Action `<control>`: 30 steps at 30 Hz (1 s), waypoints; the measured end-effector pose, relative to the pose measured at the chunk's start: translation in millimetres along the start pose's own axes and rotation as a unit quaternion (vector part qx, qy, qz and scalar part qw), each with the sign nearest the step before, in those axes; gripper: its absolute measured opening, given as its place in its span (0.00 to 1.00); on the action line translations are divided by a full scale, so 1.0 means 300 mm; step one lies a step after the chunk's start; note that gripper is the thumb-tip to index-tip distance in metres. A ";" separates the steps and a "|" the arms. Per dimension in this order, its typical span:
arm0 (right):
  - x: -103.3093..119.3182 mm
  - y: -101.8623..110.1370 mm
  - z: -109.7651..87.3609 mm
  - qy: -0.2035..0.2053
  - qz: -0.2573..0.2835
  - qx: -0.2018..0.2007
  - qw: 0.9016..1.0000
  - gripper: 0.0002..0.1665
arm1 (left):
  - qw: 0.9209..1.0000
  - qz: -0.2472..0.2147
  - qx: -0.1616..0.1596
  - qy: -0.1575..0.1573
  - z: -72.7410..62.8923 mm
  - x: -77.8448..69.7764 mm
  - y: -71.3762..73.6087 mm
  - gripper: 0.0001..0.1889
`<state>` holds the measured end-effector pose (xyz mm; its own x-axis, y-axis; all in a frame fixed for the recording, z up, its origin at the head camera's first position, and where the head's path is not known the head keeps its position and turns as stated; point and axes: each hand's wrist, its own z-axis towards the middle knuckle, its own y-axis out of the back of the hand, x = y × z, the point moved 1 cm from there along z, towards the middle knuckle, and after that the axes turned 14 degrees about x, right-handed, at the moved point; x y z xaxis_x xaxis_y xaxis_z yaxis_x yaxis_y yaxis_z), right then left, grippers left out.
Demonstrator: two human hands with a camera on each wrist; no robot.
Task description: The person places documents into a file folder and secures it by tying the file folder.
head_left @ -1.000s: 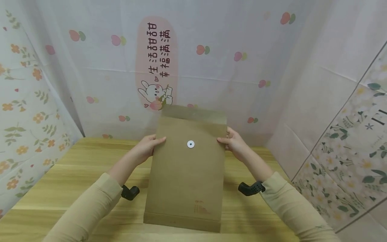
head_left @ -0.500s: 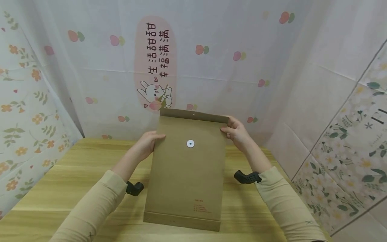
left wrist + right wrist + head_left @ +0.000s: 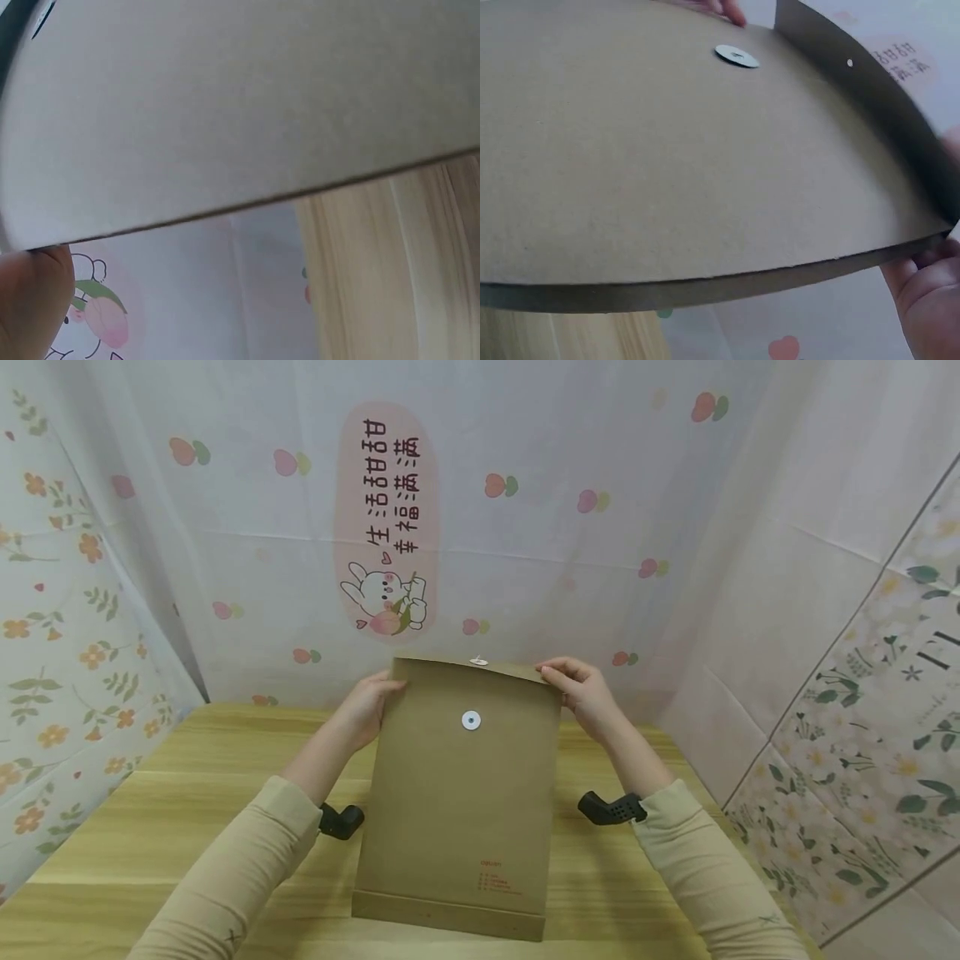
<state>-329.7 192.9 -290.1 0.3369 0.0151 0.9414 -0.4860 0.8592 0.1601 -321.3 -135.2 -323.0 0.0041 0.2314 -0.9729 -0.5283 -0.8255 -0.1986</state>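
A brown kraft document envelope [image 3: 457, 802] leans upright above the wooden table, its front facing me. Its top flap [image 3: 517, 669] bends forward over the upper edge. One white button disc [image 3: 471, 720] is on the front, and another white disc [image 3: 478, 662] shows on the flap's outer side. My left hand [image 3: 367, 706] grips the left edge near the top, thumb in front. At the top right corner, my right hand [image 3: 588, 693] holds the flap and edge between thumb and fingers. In the right wrist view the raised flap [image 3: 855, 90] stands up from the envelope's face.
The wooden table [image 3: 225, 777] extends on both sides of the envelope. A printed curtain [image 3: 540, 552] hangs close behind it. A black wrist mount [image 3: 341, 821] sits at the left cuff, and a second black mount [image 3: 611, 808] at the right one.
The flap, which stood up from the top edge, has tipped forward toward me. My right hand moved up onto the flap's corner, then slightly left with it. The left hand kept its grip.
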 end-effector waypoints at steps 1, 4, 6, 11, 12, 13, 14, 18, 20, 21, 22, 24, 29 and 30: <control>-0.001 -0.003 0.000 -0.004 -0.011 -0.010 1.000 0.06 | 1.000 -0.006 0.001 0.003 -0.001 -0.002 -0.002 0.28; -0.002 -0.012 0.001 -0.010 -0.037 -0.021 0.999 0.08 | 1.000 -0.023 0.003 0.013 -0.005 -0.015 -0.011 0.32; -0.001 -0.018 0.000 -0.010 -0.042 -0.025 0.999 0.12 | 0.999 -0.031 0.003 0.025 -0.006 -0.028 -0.016 0.34; 0.006 -0.030 0.005 -0.013 -0.072 -0.028 0.997 0.20 | 0.998 -0.014 -0.009 0.055 0.001 -0.067 -0.025 0.47; 0.007 -0.032 0.006 -0.015 -0.078 -0.027 0.996 0.21 | 0.998 -0.005 -0.016 0.061 0.004 -0.072 -0.027 0.47; 0.009 -0.034 0.009 -0.018 -0.084 -0.026 0.996 0.22 | 0.998 0.004 -0.022 0.066 0.007 -0.076 -0.028 0.46; 0.010 -0.035 0.011 -0.021 -0.092 -0.024 0.995 0.23 | 0.997 0.014 -0.029 0.069 0.011 -0.079 -0.028 0.44; 0.016 -0.041 0.021 -0.033 -0.133 -0.016 0.990 0.26 | 0.995 0.045 -0.053 0.071 0.019 -0.075 -0.027 0.20; 0.017 -0.046 0.027 -0.041 -0.161 -0.016 0.986 0.26 | 0.995 0.047 -0.063 0.068 0.020 -0.067 -0.026 0.12; 0.018 -0.049 0.031 -0.043 -0.174 -0.016 0.984 0.24 | 0.995 0.046 -0.067 0.065 0.020 -0.063 -0.027 0.10; 0.021 -0.055 0.036 -0.047 -0.193 -0.018 0.980 0.23 | 0.995 0.043 -0.069 0.061 0.021 -0.058 -0.028 0.09; 0.030 -0.067 0.050 -0.047 -0.253 -0.024 0.966 0.19 | 0.995 0.036 -0.079 0.055 0.023 -0.051 -0.034 0.08; 0.071 -0.112 0.096 -0.040 -0.510 -0.055 0.857 0.20 | 0.994 0.047 -0.096 0.032 0.034 -0.041 -0.047 0.10; 0.079 -0.123 0.105 -0.044 -0.548 -0.057 0.834 0.21 | 0.993 0.051 -0.099 0.029 0.036 -0.040 -0.049 0.10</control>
<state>-329.1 145.6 -264.4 0.4655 -0.8435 0.2679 0.1564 0.3763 0.9132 -322.7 -120.3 -307.2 0.0107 0.1165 -0.9931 -0.3519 -0.9292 -0.1128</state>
